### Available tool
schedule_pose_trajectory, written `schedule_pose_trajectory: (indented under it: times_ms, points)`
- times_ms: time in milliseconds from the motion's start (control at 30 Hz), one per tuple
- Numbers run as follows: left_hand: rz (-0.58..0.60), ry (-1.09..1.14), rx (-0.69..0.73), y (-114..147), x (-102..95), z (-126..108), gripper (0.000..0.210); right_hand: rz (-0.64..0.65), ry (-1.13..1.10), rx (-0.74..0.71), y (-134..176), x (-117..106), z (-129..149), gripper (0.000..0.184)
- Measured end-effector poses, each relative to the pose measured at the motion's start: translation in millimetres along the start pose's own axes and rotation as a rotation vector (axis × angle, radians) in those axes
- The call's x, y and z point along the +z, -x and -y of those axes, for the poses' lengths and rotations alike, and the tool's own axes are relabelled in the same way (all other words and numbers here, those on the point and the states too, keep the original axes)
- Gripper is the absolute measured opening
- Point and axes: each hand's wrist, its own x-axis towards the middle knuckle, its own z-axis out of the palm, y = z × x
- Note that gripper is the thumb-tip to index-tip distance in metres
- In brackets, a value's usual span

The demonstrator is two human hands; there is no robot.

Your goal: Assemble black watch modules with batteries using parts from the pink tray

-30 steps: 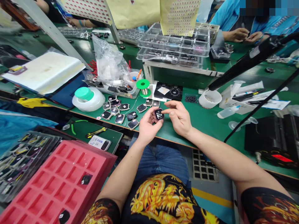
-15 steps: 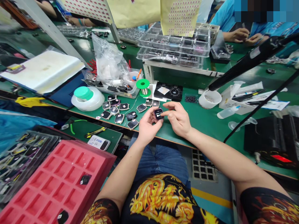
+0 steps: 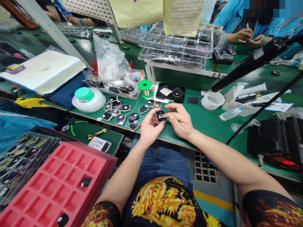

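Observation:
My left hand is closed around a small smartwatch body with no strap, its dark screen facing up and lit with white marks. At the screen's right edge a fingertip of my right hand touches or nearly touches the glass; that hand is otherwise free, fingers apart and partly bent. Just left of my hands, several strapless watches with small stickers lie on the green bench, one dark watch among them.
Behind my hands stand a green solder spool and a black tray. A red foam tray fills the lower left. On the right are a white cup, a soldering station and a black arm. Co-workers sit opposite.
My hands and the watch have hardly moved; the white marks on the lit screen look slightly different. The co-worker at the upper right has shifted a little.

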Motion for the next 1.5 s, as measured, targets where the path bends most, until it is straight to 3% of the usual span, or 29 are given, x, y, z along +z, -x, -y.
schedule_pose_trajectory:
  times_ms: [667, 1500]
  points:
    - [-0.001, -0.008, -0.004, 0.2, 0.3, 0.6, 0.055, 0.007, 0.038, 0.022, -0.8, -0.6, 3.5, 0.043]
    - [0.001, 0.013, 0.007, 0.0, -0.3, 2.3, 0.055, -0.005, 0.033, -0.043, -1.5, -0.8, 2.4, 0.032]
